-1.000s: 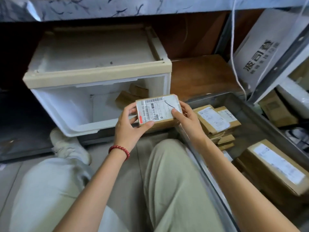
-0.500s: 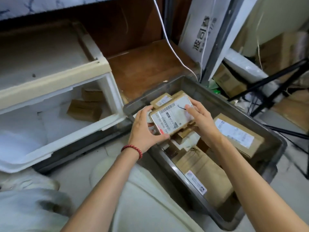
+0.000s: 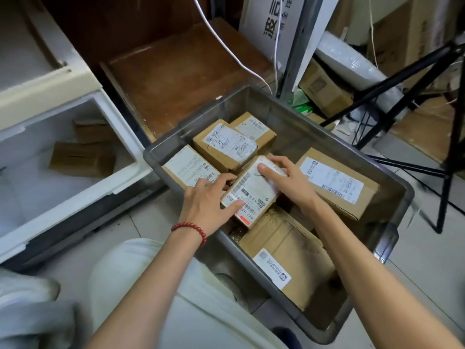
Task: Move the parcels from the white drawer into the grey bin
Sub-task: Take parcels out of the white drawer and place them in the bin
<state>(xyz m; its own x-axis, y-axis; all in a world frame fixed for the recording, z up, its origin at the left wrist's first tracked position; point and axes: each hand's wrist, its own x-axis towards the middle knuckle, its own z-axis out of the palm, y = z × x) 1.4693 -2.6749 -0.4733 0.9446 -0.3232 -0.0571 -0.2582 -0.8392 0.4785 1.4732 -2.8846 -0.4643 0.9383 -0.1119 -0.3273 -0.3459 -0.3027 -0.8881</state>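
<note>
A small cardboard parcel [image 3: 251, 191] with a white shipping label lies tilted on other boxes inside the grey bin [image 3: 400, 202]. My left hand [image 3: 208, 200] grips its near-left edge, and my right hand [image 3: 289, 183] rests on its far-right end, fingers over the label. Several more labelled parcels fill the bin around it. At the left stands the open white drawer [image 3: 118, 182], with two brown parcels [image 3: 83, 159] still lying at its back.
A brown wooden board [image 3: 181, 74] leans behind the bin, with a white cable [image 3: 226, 46] across it. Black tripod legs [image 3: 445, 157] stand at the right among stacked cardboard boxes [image 3: 324, 89]. My knees [image 3: 141, 278] are below, close to the bin's near wall.
Both hands carried the labelled parcel from in front of the drawer rightward and down into the bin. The view swung to the right with it.
</note>
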